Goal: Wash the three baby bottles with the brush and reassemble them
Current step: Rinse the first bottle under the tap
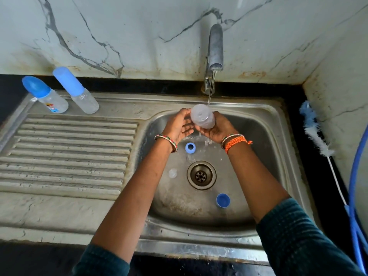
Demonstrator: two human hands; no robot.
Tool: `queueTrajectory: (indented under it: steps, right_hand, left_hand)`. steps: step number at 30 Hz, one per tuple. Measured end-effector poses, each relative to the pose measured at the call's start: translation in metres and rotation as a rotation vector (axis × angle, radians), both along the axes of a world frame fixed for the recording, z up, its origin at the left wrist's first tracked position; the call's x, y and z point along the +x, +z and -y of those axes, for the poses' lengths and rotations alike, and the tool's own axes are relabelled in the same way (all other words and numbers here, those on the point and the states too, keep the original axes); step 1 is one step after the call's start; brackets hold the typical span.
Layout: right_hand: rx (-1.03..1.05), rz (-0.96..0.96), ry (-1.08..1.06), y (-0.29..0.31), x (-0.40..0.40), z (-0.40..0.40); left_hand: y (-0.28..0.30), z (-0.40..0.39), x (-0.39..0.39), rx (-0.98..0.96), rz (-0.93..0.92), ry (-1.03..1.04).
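Observation:
A clear, capless baby bottle (202, 116) is held bottom-up under the running tap (215, 48). My right hand (216, 128) grips it from below. My left hand (180, 124) touches its left side with relaxed fingers. In the sink basin lie a blue screw ring (190, 147), a clear teat (172, 173) and a blue cap (223, 200). Two assembled bottles with blue caps, one short (46, 96) and one tall (76, 90), stand at the back left of the drainboard. The bottle brush (315, 130) with blue and white bristles lies on the black counter to the right.
The steel sink (258, 124) has a drain (201, 175) at its middle and a ribbed drainboard (69, 156) on the left. A blue hose (354, 176) curves along the right edge. A marble wall rises behind and on the right.

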State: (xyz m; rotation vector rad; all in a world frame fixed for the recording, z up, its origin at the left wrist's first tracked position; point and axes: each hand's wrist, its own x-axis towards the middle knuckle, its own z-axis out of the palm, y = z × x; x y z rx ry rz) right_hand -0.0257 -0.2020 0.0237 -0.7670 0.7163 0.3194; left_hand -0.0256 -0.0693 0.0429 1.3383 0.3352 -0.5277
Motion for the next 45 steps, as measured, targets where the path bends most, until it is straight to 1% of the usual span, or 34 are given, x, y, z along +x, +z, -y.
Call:
queueTrajectory:
  steps: [1,2,4,6,8,9,10,11,13,15,16,17,19,21,23,24,26,29,30,31,32,33,34,35,36,37,38,39,41,45]
  right_hand:
    - [-0.093,0.03,0.009,0.0,0.0,0.0]
    - [-0.243,0.066,0.039,-0.002,0.0,-0.001]
    - [-0.606,0.172,0.108,-0.003,0.001,-0.004]
    - [-0.919,0.293,0.124,0.0,0.002,-0.009]
    - [-1.099,0.4,0.144,0.004,0.002,-0.013]
    - [-1.125,0.44,0.144,0.006,0.001,-0.015]
    - [-1.098,0.464,0.131,0.009,0.0,-0.017]
    - [-1.015,0.477,0.103,0.013,-0.001,-0.018]
    - [-0.78,0.505,0.078,0.023,-0.001,-0.017]
    - [-0.587,0.558,0.118,0.031,-0.001,-0.016]
    - [-0.533,0.59,0.142,0.033,-0.001,-0.015]
    - [-0.511,0.62,0.162,0.036,-0.003,-0.014]
    - [-0.546,0.628,0.157,0.038,-0.004,-0.016]
    - [-0.62,0.56,0.067,0.039,-0.001,-0.019]
    - [-0.693,0.488,-0.108,0.035,0.003,-0.019]
    - [-0.708,0.452,-0.207,0.033,0.005,-0.019]
    - [-0.689,0.347,-0.345,0.033,0.005,-0.015]
    - [-0.586,0.175,-0.429,0.034,0.005,-0.017]
    - [-0.587,0.136,-0.432,0.033,0.007,-0.019]
    - [-0.614,0.105,-0.423,0.035,0.008,-0.021]
    - [-0.65,0.089,-0.389,0.037,0.008,-0.022]
    - [-0.677,0.097,-0.335,0.038,0.007,-0.022]
    - [-0.669,0.149,-0.267,0.039,0.005,-0.02]
    - [-0.61,0.24,-0.196,0.04,0.001,-0.019]
    - [-0.517,0.347,-0.13,0.041,-0.003,-0.017]
    - [-0.434,0.44,-0.054,0.043,-0.007,-0.016]
    - [-0.396,0.508,0.025,0.044,-0.011,-0.016]
    - [-0.405,0.553,0.091,0.044,-0.013,-0.016]
    - [-0.518,0.572,0.16,0.043,-0.013,-0.018]
    - [-1.075,0.464,0.206,0.032,-0.008,-0.019]
  left_hand:
    - [0.0,0.0,-0.001,0.01,-0.008,0.002]
    - [0.001,0.0,-0.003,0.014,-0.028,-0.001]
    - [0.001,0.001,-0.008,0.01,-0.075,0.0]
    - [0.001,0.002,-0.013,-0.001,-0.118,0.033]
    - [-0.001,0.005,-0.016,-0.021,-0.161,0.073]
    - [-0.002,0.006,-0.017,-0.029,-0.18,0.074]
    - [-0.003,0.007,-0.017,-0.045,-0.206,0.061]
    - [-0.005,0.007,-0.017,-0.079,-0.233,0.033]
    - [-0.008,0.006,-0.018,-0.213,-0.297,-0.017]
    - [-0.014,0.005,-0.016,-0.331,-0.329,-0.013]
    - [-0.017,0.005,-0.014,-0.359,-0.324,-0.002]
    - [-0.019,0.007,-0.012,-0.371,-0.313,0.006]
    - [-0.02,0.011,-0.011,-0.387,-0.279,0.03]
    - [-0.021,0.021,-0.011,-0.412,-0.223,0.083]
    - [-0.023,0.034,-0.011,-0.38,-0.086,0.143]
    - [-0.025,0.039,-0.011,-0.314,0.023,0.16]
    - [-0.028,0.045,-0.013,-0.113,0.294,0.179]
    - [-0.03,0.047,-0.016,0.136,0.703,0.272]
    - [-0.029,0.047,-0.018,0.183,0.807,0.291]
    - [-0.033,0.048,-0.019,0.211,0.857,0.314]
    - [-0.033,0.049,-0.017,0.178,0.794,0.333]
    - [-0.029,0.05,-0.015,0.121,0.619,0.365]
    - [-0.025,0.048,-0.01,0.044,0.379,0.354]
    - [-0.02,0.042,-0.007,-0.04,0.115,0.26]
    - [-0.016,0.034,-0.003,-0.147,-0.128,0.11]
    - [-0.013,0.025,-0.002,-0.265,-0.304,-0.021]
    - [-0.014,0.017,-0.001,-0.373,-0.394,-0.095]
    - [-0.018,0.011,0.0,-0.439,-0.428,-0.121]
    - [-0.021,0.011,-0.002,-0.477,-0.425,-0.093]
    - [-0.028,0.025,0.0,-0.425,-0.312,0.175]
